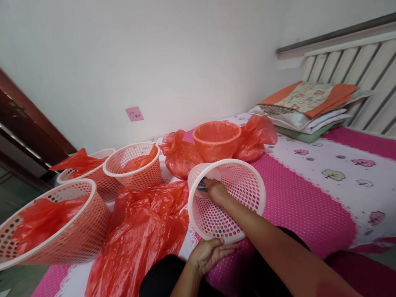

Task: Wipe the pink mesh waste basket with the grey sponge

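Note:
A pink perforated plastic basket [260, 194] lies tilted on the bed, its mouth facing me. My left hand [208, 255] steadies it from below, thumb on the lower rim and fingers stretched under it. Deep inside, my right hand [216, 190] is closed on a dark grey-blue cloth [202, 184] against the basket's inner wall; most of the cloth is hidden by the hand. Just left of this basket, a crumpled red plastic bag [139, 234] is spread over the bedding.
Three more pink baskets [97, 214] with red bags inside stand at the left. Behind the held basket are a red-lined basket [218, 140] and bunched red bags [181, 156]. Folded bedding [312, 102] is stacked by the white bed rail [365, 71] at the right.

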{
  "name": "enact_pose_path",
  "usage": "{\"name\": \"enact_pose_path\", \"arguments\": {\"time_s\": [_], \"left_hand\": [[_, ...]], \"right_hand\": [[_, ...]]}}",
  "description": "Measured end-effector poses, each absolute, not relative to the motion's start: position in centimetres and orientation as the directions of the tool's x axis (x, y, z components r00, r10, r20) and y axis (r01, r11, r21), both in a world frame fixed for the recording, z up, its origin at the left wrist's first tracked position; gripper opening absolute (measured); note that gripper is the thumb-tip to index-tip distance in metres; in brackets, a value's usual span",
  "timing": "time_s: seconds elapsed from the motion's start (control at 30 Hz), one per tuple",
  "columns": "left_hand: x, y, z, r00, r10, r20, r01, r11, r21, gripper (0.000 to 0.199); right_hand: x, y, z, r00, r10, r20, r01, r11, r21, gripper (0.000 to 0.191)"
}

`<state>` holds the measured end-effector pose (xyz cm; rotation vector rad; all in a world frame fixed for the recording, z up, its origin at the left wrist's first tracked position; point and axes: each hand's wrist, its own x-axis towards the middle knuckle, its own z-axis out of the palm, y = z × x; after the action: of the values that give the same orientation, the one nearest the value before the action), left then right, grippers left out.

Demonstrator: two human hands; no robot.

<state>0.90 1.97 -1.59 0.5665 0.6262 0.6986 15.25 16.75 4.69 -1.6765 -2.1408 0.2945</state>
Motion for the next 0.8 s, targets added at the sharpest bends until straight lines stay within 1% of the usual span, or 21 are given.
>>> {"name": "enact_pose_path", "arguments": {"time_s": [0.07,0.23,0.33,0.4,0.47,0.57,0.8], "left_hand": [[1.0,2.0,-1.7,0.611,0.723,-0.321,-0.406,0.635,0.657,0.013],[1.2,2.0,-2.0,0.601,0.731,-0.322,-0.409,0.628,0.662,0.033],[1.4,2.1,-2.1,0.587,0.741,-0.326,-0.405,0.617,0.674,0.035],[1.4,2.1,-2.1,0.580,0.744,-0.331,-0.404,0.616,0.677,0.035],[1.5,2.1,-2.2,0.577,0.744,-0.337,-0.402,0.618,0.675,0.037],[1.5,2.1,-2.2,0.580,0.741,-0.339,-0.398,0.620,0.675,0.037],[1.3,2.1,-2.5,0.597,0.721,-0.351,-0.357,0.631,0.688,0.034]], "right_hand": [[14.4,17.2,3.5,-0.224,0.967,0.123,0.889,0.255,-0.381,0.027],[13.7,17.7,0.5,-0.249,0.968,-0.009,0.885,0.224,-0.407,0.029],[13.8,18.2,-0.5,-0.220,0.973,-0.067,0.882,0.169,-0.440,0.030],[13.9,18.5,-0.9,-0.198,0.975,-0.098,0.878,0.132,-0.460,0.035],[14.0,18.6,-1.2,-0.192,0.975,-0.111,0.873,0.118,-0.474,0.038],[14.2,18.4,-1.1,-0.221,0.968,-0.119,0.871,0.141,-0.471,0.037],[14.4,17.3,0.1,-0.280,0.951,-0.127,0.900,0.214,-0.379,0.030]]}}
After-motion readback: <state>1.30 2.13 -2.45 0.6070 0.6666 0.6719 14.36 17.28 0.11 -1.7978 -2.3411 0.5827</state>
